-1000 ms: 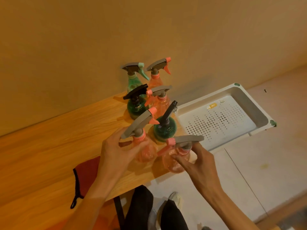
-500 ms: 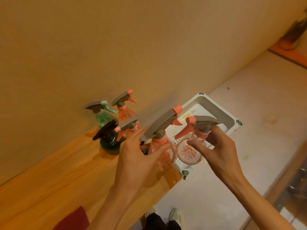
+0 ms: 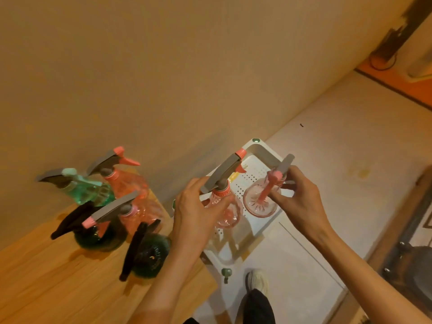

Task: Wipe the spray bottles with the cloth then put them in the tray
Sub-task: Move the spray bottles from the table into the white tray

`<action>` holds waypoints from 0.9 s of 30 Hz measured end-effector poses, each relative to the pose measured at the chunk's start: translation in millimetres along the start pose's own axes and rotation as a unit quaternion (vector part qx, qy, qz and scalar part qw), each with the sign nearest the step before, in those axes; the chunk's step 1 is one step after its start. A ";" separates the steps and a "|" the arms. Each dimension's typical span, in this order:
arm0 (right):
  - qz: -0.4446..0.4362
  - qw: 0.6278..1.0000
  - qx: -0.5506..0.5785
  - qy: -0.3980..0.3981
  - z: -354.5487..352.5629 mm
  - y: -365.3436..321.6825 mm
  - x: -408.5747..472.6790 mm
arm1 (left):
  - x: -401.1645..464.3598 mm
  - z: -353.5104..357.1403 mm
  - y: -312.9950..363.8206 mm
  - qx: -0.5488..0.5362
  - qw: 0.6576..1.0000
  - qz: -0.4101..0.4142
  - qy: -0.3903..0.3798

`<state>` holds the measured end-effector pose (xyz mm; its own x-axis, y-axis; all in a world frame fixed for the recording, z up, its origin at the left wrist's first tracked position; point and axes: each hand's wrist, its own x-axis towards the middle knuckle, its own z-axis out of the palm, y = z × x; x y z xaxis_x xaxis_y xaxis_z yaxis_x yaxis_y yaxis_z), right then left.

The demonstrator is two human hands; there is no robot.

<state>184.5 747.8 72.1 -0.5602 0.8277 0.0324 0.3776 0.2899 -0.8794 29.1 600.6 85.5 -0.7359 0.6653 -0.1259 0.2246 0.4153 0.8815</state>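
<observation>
My left hand (image 3: 194, 213) grips a pink spray bottle (image 3: 228, 211) with a grey trigger head, held over the white perforated tray (image 3: 259, 148). To its right, my right hand (image 3: 299, 197) holds a second pink spray bottle (image 3: 259, 204) by its neck, also over the tray. Several more spray bottles stand on the wooden table: a light green one (image 3: 91, 190) and a pink one (image 3: 131, 183) by the wall, another pink one (image 3: 131, 218), and two dark green ones with black heads (image 3: 98, 237) (image 3: 152, 253). The cloth is out of view.
The wooden table (image 3: 70, 277) ends just left of the tray, which juts out beyond its right edge. A beige wall (image 3: 163, 78) runs behind. Below are a pale floor (image 3: 350, 171), my shoe (image 3: 256, 280) and dark metal furniture (image 3: 416, 265) at the right.
Both hands lifted the two pink bottles off the table's front edge and carried them right, over the tray. The view swung right, and the red cloth left the frame.
</observation>
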 end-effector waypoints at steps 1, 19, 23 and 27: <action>-0.003 1.000 0.006 -0.011 -4.1 11.5 10.3 | 5.1 10.0 -0.5 -0.001 1.000 -0.005 0.004; -0.132 0.945 -0.079 -0.287 1.0 139.2 212.2 | 107.9 143.2 -58.5 -0.020 0.993 -0.079 0.081; -0.132 0.925 -0.117 -0.337 9.1 146.0 231.8 | 121.4 156.9 -76.2 -0.042 0.991 -0.095 0.081; -0.157 0.909 -0.133 -0.363 13.3 147.9 245.1 | 132.7 167.9 -81.2 -0.092 0.989 -0.092 0.075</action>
<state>93.2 987.2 -56.3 -0.9733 0.1773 -0.1457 0.2266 0.6433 -0.7313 20.5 759.3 -79.2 -0.8426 0.4843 -0.2354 -0.0317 0.3917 0.9195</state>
